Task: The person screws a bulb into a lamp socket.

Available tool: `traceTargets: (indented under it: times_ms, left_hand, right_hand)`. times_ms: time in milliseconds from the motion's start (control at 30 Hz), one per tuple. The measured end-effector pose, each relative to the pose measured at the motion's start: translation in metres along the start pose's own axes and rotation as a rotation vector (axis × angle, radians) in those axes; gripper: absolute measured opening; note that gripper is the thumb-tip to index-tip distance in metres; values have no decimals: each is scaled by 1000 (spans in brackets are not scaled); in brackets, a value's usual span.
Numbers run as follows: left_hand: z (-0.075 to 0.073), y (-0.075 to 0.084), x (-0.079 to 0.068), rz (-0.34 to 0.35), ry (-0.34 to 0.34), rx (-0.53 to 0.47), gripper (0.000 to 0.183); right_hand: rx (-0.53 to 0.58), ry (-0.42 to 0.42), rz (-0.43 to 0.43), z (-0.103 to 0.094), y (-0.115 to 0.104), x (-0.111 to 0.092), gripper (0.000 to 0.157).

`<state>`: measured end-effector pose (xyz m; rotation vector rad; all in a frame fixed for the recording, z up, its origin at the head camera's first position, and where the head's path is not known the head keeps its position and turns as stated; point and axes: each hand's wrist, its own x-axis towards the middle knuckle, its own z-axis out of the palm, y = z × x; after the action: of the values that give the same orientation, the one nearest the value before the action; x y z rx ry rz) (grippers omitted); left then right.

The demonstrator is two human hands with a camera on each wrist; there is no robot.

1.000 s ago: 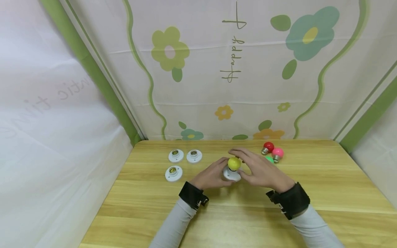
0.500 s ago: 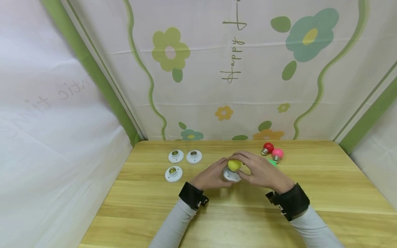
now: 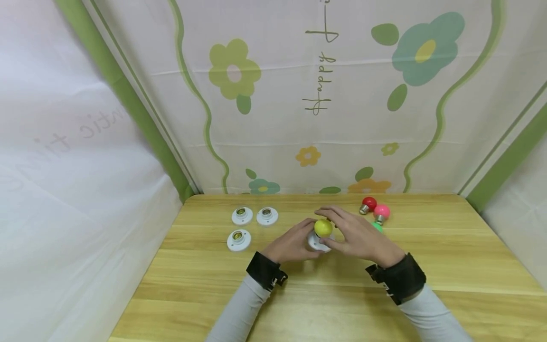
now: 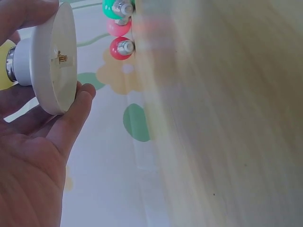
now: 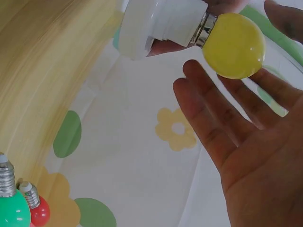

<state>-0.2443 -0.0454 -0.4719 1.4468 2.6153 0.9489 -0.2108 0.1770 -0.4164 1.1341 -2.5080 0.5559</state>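
Note:
My left hand (image 3: pixel 292 243) grips a white round lamp holder (image 3: pixel 315 242) by its disc base, raised off the table; its underside with a small brass screw faces the left wrist view. A yellow light bulb (image 3: pixel 323 228) sits in the holder's socket, and a band of its metal base (image 5: pixel 205 30) shows between globe and socket. Around the bulb is my right hand (image 3: pixel 363 236), fingers spread and loosely bent. In the right wrist view its thumb stands away from the globe, while the fingers lie behind and below it.
Three more white lamp holders (image 3: pixel 239 240) stand on the wooden table (image 3: pixel 192 289) at the left, sockets up. Red (image 3: pixel 369 204), pink (image 3: pixel 382 212) and green (image 3: pixel 378 227) bulbs lie behind my right hand. A printed fabric wall (image 3: pixel 273 118) rises at the table's back edge.
My right hand's fingers closed in on the yellow bulb half a second ago and have since spread away from it. The left hand keeps its grip on the lamp holder.

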Motion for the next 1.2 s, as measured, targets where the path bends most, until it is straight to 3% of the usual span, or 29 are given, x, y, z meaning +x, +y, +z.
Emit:
traceTargets:
  times_ms: [167,667,933,1100,1200]
  left_hand:
    - [0,0,1,35,15,5,80]
    - [-1,0,-1,-9,19,13,74]
    - [0,0,0,-22,12,14,71]
    - [0,0,-1,8,14,12,76]
    - [0,0,-1,16,18,17,78]
  right_hand:
    - [-13,11,-28,-1,-1,0,51]
    - [-21,57,-33,1,2,1,41]
    - [-14,54,-25,1,2,0,45]
    - [-33,31,-44,0,1,0,56]
    - [-34,22,-61,0,1,-1,54]
